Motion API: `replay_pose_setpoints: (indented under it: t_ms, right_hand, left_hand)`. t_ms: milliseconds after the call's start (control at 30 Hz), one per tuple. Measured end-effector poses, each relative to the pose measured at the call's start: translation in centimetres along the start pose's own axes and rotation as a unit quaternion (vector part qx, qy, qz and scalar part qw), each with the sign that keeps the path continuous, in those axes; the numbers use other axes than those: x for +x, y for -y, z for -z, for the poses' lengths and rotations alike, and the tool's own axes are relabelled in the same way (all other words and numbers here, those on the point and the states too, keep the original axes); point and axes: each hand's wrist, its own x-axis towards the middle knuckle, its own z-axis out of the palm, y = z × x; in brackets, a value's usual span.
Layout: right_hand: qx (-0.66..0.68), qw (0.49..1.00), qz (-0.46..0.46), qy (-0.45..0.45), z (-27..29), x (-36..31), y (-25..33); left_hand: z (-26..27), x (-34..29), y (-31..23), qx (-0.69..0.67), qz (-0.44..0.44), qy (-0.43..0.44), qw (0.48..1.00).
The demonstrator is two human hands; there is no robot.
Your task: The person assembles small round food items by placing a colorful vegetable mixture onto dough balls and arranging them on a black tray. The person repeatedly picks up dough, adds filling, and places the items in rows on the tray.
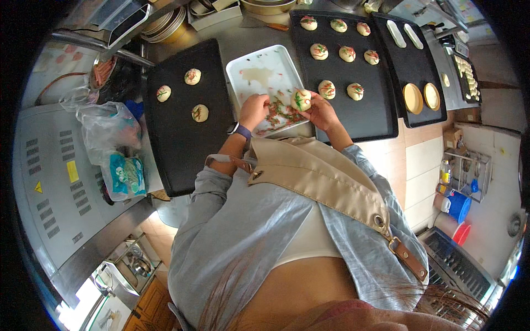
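Observation:
My right hand [322, 112] holds a round dough ball [301, 100] topped with green and red shreds, above the right side of a white tray [284, 59]. My left hand [254, 112], with a watch on its wrist, hangs over the tray's left edge. Its fingers are bent together, and whatever they pinch is hidden. Shredded red and green topping [280, 117] lies in the near part of the white tray, with a wet patch farther back. Three topped dough balls [192, 76] sit on the left black baking tray [182, 149]; several more [346, 54] stand in rows on the right one [359, 122].
Farther right, another black tray [408, 66] carries two white oblong pieces [396, 34] and two round yellowish molds [412, 99]. A scraper with a wooden handle [277, 26] lies behind the white tray. Plastic bags [113, 129] rest on a grey metal appliance [49, 165] at left.

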Motion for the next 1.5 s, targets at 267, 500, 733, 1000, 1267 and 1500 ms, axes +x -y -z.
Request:
replay_pose_setpoints:
  t_ms: [267,500,733,1000,1267,1500]
  right_hand:
    - [0.071,0.996,-0.012,0.056,-0.8,1.3,-0.6]
    - [0.146,0.979,-0.002,0.138,-3.6,2.4,-0.4]
    - [0.152,0.982,0.007,0.115,-4.5,1.6,0.1]
    - [0.144,0.984,0.013,0.101,-4.2,1.7,0.2]
    - [0.109,0.990,0.014,0.085,-3.5,1.7,-0.4]
    - [0.096,0.993,0.006,0.070,-4.0,1.3,-0.3]
  left_hand:
    - [4.8,0.3,-5.3,-0.190,-0.017,-0.118,0.974]
    - [5.5,0.7,-9.7,-0.033,-0.177,-0.141,0.973]
    - [6.0,-0.4,-10.0,0.061,-0.204,-0.139,0.967]
    - [5.3,-0.7,-9.0,0.010,-0.131,-0.176,0.976]
    - [4.7,0.4,-9.4,0.124,-0.217,-0.138,0.958]
    - [6.4,0.3,-9.8,-0.022,-0.196,-0.086,0.977]
